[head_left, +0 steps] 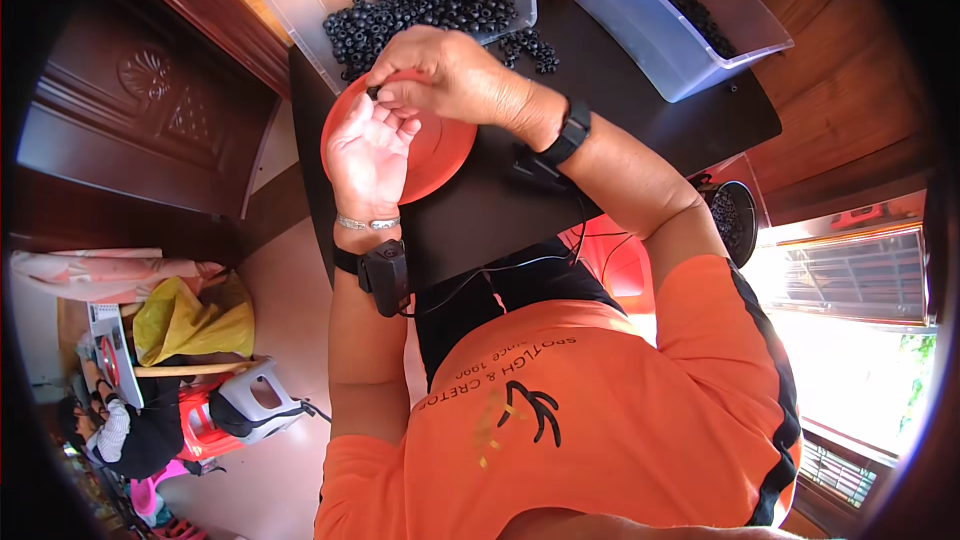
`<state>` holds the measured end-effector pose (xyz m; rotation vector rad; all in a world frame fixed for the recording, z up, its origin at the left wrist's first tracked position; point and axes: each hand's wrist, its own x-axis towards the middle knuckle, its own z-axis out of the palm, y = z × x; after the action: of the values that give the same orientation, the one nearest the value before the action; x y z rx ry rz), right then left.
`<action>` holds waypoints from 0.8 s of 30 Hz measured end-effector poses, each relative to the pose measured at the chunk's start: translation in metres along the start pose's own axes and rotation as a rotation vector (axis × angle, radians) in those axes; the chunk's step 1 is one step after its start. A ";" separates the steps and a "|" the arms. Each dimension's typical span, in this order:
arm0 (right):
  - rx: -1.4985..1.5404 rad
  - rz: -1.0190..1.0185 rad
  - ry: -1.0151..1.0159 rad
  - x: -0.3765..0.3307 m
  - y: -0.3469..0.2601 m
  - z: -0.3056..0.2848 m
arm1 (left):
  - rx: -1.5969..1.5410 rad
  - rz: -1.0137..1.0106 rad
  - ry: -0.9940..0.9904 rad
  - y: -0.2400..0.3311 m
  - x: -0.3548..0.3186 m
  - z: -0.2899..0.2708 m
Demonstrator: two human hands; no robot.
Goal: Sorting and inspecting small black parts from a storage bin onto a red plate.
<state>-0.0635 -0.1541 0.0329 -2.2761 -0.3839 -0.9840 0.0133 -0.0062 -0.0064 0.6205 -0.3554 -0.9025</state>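
Right hand (pixel 425 75): fingers pinch a black piece (pixel 373 93), long axis unclear, just beyond the left hand's (pixel 368 160) loosely curled fingers.

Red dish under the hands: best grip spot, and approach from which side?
Probably pinch the rim on its near-right arc, coming from the person's right: the red dish is round, and that edge shows uncovered against the table. The left hand covers part of its left side; the left bin crowds the far side.

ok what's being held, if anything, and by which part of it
A small black piece, held where the left grip and right grip meet; too small to tell by which part.
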 end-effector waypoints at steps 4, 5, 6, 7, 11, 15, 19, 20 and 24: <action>-0.060 0.338 0.026 0.009 0.026 -0.046 | -0.023 0.039 0.072 0.006 -0.001 -0.003; -0.163 0.388 0.000 0.007 0.036 -0.059 | -0.025 0.041 0.070 0.007 0.000 -0.003; -0.268 0.439 -0.026 0.005 0.046 -0.070 | -0.018 0.049 0.081 0.007 0.001 -0.003; -0.270 0.436 -0.028 0.003 0.056 -0.076 | -0.011 0.056 0.092 0.008 0.001 -0.004; -0.446 0.513 -0.282 -0.018 0.089 -0.067 | -0.026 0.039 0.049 0.008 0.000 -0.003; -0.551 0.507 -0.414 -0.023 0.091 -0.052 | -0.008 0.022 0.062 0.008 -0.001 -0.004; -0.644 0.432 -0.497 -0.029 0.104 -0.045 | -0.016 0.000 0.058 0.006 -0.001 -0.002; -0.640 0.429 -0.501 -0.028 0.104 -0.045 | -0.017 0.002 0.063 0.006 -0.001 -0.002; -0.573 0.449 -0.472 -0.029 0.104 -0.048 | -0.022 -0.004 0.040 0.005 0.001 -0.005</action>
<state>-0.0601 -0.2651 -0.0072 -2.9290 0.2617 -0.3381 0.0192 -0.0028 -0.0068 0.6180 -0.3083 -0.8959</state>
